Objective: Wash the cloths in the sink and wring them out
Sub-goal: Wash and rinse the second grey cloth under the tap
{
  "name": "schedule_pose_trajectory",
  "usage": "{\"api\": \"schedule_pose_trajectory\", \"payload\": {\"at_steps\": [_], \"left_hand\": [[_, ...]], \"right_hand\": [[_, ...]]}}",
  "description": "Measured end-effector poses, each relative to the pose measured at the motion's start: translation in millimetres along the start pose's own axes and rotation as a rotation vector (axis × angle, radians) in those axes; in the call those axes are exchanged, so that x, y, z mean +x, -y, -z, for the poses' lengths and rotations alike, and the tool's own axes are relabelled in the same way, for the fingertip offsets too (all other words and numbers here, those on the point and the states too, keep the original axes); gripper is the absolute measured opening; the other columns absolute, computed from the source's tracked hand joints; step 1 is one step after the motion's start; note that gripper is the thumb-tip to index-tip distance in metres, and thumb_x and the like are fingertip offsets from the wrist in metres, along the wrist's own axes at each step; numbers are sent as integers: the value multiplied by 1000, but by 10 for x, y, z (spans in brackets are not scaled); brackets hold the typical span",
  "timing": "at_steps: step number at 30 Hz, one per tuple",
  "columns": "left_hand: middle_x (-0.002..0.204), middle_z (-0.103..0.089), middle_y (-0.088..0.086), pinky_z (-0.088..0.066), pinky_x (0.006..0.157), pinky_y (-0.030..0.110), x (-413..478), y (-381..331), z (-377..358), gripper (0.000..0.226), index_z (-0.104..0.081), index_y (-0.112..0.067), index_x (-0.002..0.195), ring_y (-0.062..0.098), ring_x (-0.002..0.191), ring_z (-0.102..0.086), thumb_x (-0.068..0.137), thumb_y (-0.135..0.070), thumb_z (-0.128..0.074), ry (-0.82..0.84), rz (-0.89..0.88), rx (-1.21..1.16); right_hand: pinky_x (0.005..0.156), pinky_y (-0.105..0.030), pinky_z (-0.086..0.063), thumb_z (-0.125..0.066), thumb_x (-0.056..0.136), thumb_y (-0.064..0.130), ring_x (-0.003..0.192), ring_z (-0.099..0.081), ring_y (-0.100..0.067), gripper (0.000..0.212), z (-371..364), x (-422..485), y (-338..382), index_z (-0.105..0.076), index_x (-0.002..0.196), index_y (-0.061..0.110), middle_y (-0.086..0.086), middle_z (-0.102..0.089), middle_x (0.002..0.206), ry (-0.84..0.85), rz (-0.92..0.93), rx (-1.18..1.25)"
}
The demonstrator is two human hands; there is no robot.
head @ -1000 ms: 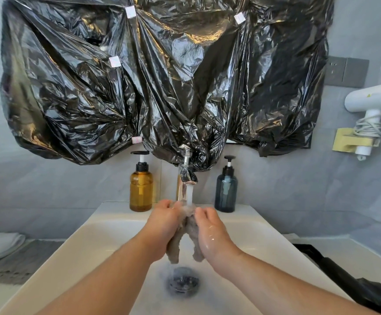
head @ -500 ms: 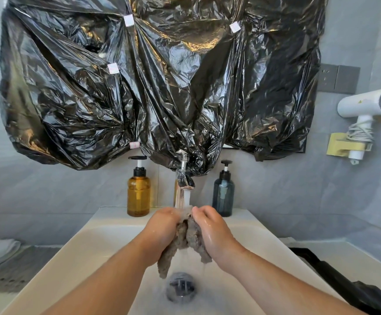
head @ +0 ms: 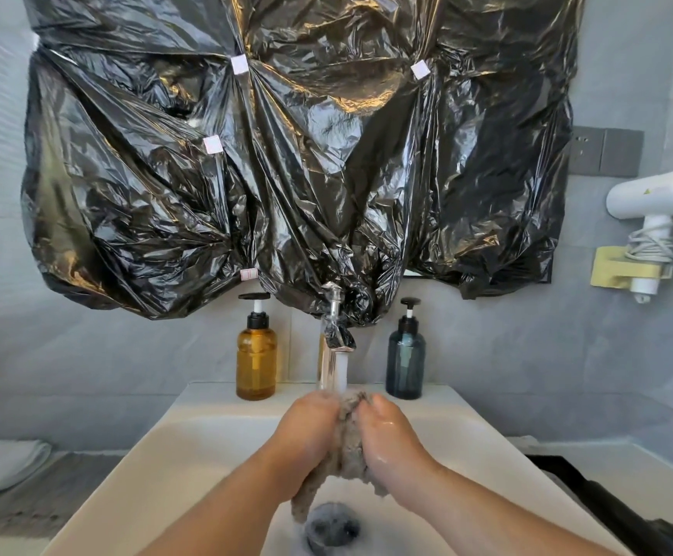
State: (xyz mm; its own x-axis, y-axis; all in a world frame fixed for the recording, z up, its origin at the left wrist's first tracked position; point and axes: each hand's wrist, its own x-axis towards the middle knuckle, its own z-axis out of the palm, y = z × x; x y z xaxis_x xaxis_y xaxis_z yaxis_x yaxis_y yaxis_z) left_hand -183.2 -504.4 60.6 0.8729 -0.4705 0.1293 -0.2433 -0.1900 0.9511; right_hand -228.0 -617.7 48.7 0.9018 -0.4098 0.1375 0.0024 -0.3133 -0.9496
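A wet grey cloth [head: 349, 443] is bunched between my two hands over the white sink [head: 190, 447]. My left hand [head: 306, 443] grips its left side and my right hand [head: 391, 443] grips its right side, knuckles close together. Water runs from the chrome tap [head: 337, 335] straight onto the top of the cloth. The cloth's lower ends hang down toward the round drain [head: 333, 529]. My fingers are hidden behind the fabric.
An amber pump bottle [head: 256, 355] and a dark blue pump bottle [head: 406, 357] stand on the sink ledge either side of the tap. Black plastic sheeting [head: 286, 174] covers the wall above. A white hair dryer [head: 656, 202] hangs right. Folded white towel [head: 1, 467] lies left.
Both hands have stayed under the running tap and pressed closer together, bunching the cloth tighter. The hanging ends have shifted slightly. My head has tilted upward.
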Motion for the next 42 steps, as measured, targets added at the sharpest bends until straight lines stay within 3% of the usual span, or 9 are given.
{"api": "schedule_pose_trajectory", "payload": {"at_steps": [5,10,15,23,26,30,34,38,42], "left_hand": [[97,-74,24,-59,83,46,-54,-4,1,35,-73,-2,99,35,91,-73,95,-22,-45,119,121,2],[86,-72,18,-59,71,40,12,-3,58,25,-69,-2,93,28,77,-70,99,-16,-49,-68,17,-132],[107,-71,20,-55,94,54,59,-3,133,30,-62,-12,118,37,101,-70,105,-35,-48,-215,85,-350],[108,-63,18,-52,93,54,-14,-121,46,35,-53,-8,117,35,102,-63,107,-38,-39,-388,37,-423],[98,-68,15,-58,79,45,-75,-113,11,38,-57,-10,108,29,91,-69,102,-47,-49,-306,-19,-346],[86,-72,14,-58,71,38,-87,-104,-10,21,-66,-10,98,24,78,-73,102,-25,-52,-114,-59,-136],[92,-75,14,-57,80,40,-108,-101,17,35,-71,-8,100,28,88,-73,102,-34,-47,52,-35,-52],[98,-77,13,-56,81,39,-131,-107,82,44,-70,-12,104,28,92,-73,90,-52,-59,194,64,-68],[97,-76,13,-60,68,41,-68,-52,124,23,-60,-14,117,29,89,-74,95,-21,-62,64,184,-100]], "right_hand": [[71,-28,-49,-39,105,25,85,-64,-21,27,-27,31,15,-59,91,13,-7,-67,90,45,-24,-6],[76,-36,-53,-45,99,14,85,-68,-26,18,126,-32,56,-63,96,11,-12,-71,91,48,-3,154],[68,-31,-39,-49,100,39,79,-60,-20,30,165,-142,44,-70,97,18,-5,-71,86,335,-164,188],[69,-32,-51,-32,89,70,85,-64,-25,74,70,-148,80,-75,115,16,-12,-71,106,541,-259,495],[47,-22,-38,-24,97,72,59,-60,-17,82,-44,-169,70,-77,100,9,-8,-72,84,399,-293,496],[46,-20,-40,-23,107,52,50,-62,-9,63,-109,-73,23,-73,102,13,-5,-73,72,222,-214,381],[66,-26,-48,-33,108,43,80,-67,-17,45,-32,40,-14,-68,113,15,-5,-74,95,60,-149,299],[52,-25,-40,-40,108,25,68,-57,-25,27,106,-35,45,-60,100,8,-17,-63,87,-60,13,247],[66,-34,-48,-45,101,7,77,-63,-29,15,157,-28,96,-58,94,8,-21,-65,87,-75,30,316]]}}
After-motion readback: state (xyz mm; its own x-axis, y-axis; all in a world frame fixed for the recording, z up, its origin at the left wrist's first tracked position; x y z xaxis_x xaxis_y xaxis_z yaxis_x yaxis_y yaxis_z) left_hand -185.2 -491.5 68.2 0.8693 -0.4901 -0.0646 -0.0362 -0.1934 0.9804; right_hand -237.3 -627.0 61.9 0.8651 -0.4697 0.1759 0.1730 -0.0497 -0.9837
